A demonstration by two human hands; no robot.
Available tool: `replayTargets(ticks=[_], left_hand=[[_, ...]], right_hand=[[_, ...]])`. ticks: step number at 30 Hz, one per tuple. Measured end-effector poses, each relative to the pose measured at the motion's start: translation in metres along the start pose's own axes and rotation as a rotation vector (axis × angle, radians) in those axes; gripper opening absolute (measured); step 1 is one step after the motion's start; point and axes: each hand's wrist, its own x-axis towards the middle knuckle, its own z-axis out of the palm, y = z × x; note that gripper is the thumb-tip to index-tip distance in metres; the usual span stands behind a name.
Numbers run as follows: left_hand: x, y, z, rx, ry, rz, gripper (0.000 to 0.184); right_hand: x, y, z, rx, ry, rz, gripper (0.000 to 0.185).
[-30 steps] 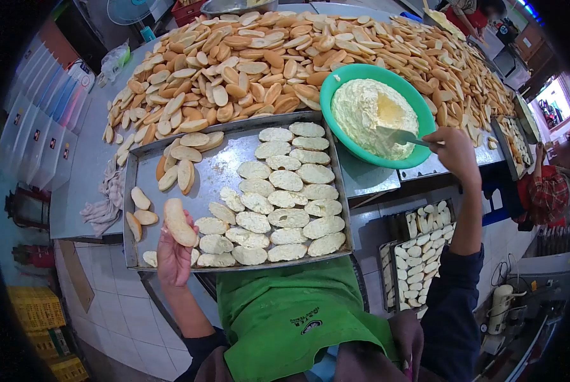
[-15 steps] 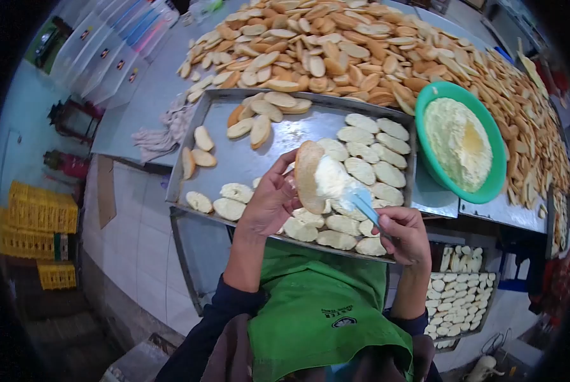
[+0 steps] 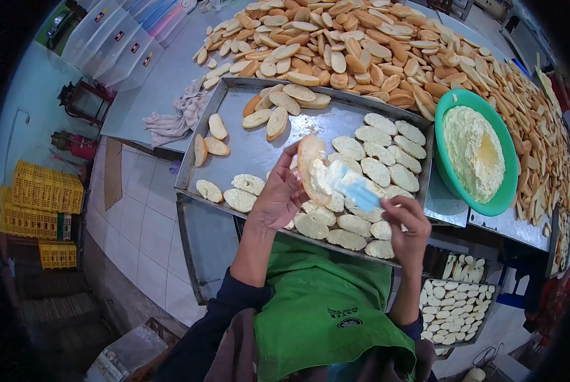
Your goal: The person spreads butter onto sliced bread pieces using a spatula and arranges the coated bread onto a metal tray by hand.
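Note:
My left hand (image 3: 281,196) grips a bread slice (image 3: 308,153) over the metal tray (image 3: 192,167), tilted with its cut face toward the right. White cream (image 3: 328,176) covers part of that face. My right hand (image 3: 407,223) is closed on a light blue spatula (image 3: 360,192), whose cream-coated blade touches the slice. Below both hands, several cream-coated slices (image 3: 377,170) lie in rows on the tray's right side and front. Plain slices (image 3: 277,121) are piled at its back left. To the right stands a green bowl (image 3: 513,167) of pale cream (image 3: 466,143).
A large heap of bread slices (image 3: 387,48) spreads across the table behind the tray. A crumpled cloth (image 3: 182,118) lies at the left. More filled trays (image 3: 454,312) stand low at the right. Yellow crates (image 3: 46,197) and clear plastic drawers (image 3: 116,51) are at far left.
The spatula's blade has turned flatter, showing more of its blue face against the slice. Cream is spread lower on the slice. The whole view has shifted slightly.

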Motion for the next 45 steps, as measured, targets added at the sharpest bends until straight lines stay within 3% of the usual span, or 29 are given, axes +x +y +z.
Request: replayTargets(ticks=[4, 7, 8, 10, 11, 14, 16, 19, 26, 29, 32, 33, 34, 37, 38, 40, 43, 45], left_hand=[[0.002, 0.006, -0.003, 0.055, -0.04, 0.074, 0.067], [0.002, 0.007, -0.007, 0.117, -0.091, 0.122, 0.066], [0.0, 0.011, -0.007, 0.109, -0.021, 0.139, 0.067], [-0.001, 0.014, -0.009, 0.102, 0.051, 0.16, 0.069], [-0.002, 0.014, -0.01, 0.12, 0.061, 0.134, 0.068], [-0.001, 0.005, -0.006, 0.134, 0.075, 0.044, 0.072], [0.001, -0.005, -0.006, 0.06, -0.081, -0.072, 0.07], [-0.006, -0.013, -0.007, 0.074, -0.075, -0.119, 0.07], [-0.013, -0.012, -0.014, 0.077, -0.146, -0.237, 0.065], [-0.012, -0.007, -0.009, 0.066, -0.146, -0.229, 0.065], [-0.009, -0.003, -0.012, 0.109, -0.126, -0.212, 0.065], [-0.009, -0.002, -0.014, 0.146, -0.133, -0.208, 0.065], [-0.009, -0.003, -0.016, 0.146, -0.133, -0.211, 0.065], [-0.011, -0.006, -0.016, 0.159, -0.153, -0.223, 0.064], [-0.012, -0.003, -0.01, 0.138, -0.131, -0.216, 0.064], [-0.012, 0.0, -0.009, 0.116, -0.104, -0.202, 0.063], [-0.01, 0.003, -0.016, 0.106, -0.084, -0.134, 0.067], [-0.01, 0.005, -0.018, 0.292, 0.036, -0.071, 0.057]], right_hand=[[0.006, -0.008, -0.004, 0.037, 0.111, 0.04, 0.033], [0.006, -0.012, 0.002, 0.096, -0.119, 0.057, 0.03], [0.005, -0.006, -0.001, 0.096, -0.121, 0.055, 0.03], [0.003, 0.008, -0.011, -0.194, -0.128, -0.043, 0.027], [0.003, 0.008, -0.01, -0.022, -0.055, 0.027, 0.027], [0.004, 0.004, 0.002, 0.033, 0.071, -0.056, 0.029], [0.005, 0.0, 0.01, 0.03, 0.075, -0.024, 0.03], [0.009, -0.008, 0.016, -0.224, 0.168, -0.099, 0.027], [0.018, -0.012, 0.011, -0.402, 0.275, -0.182, 0.028], [0.019, -0.008, 0.006, -0.042, 0.245, 0.033, 0.03], [0.013, -0.005, -0.006, 0.132, 0.145, 0.054, 0.031], [0.013, -0.007, -0.008, -0.065, 0.091, -0.023, 0.028], [0.013, -0.007, -0.007, -0.065, 0.092, -0.022, 0.028], [0.016, -0.007, -0.008, -0.588, 0.205, -0.144, 0.024], [0.015, -0.003, -0.008, -0.588, 0.207, -0.143, 0.024], [0.011, 0.006, -0.007, 0.081, 0.084, 0.184, 0.023], [0.004, 0.004, -0.011, 0.304, -0.083, 0.344, 0.02], [0.001, 0.006, -0.013, 0.482, -0.196, 0.525, 0.019]])
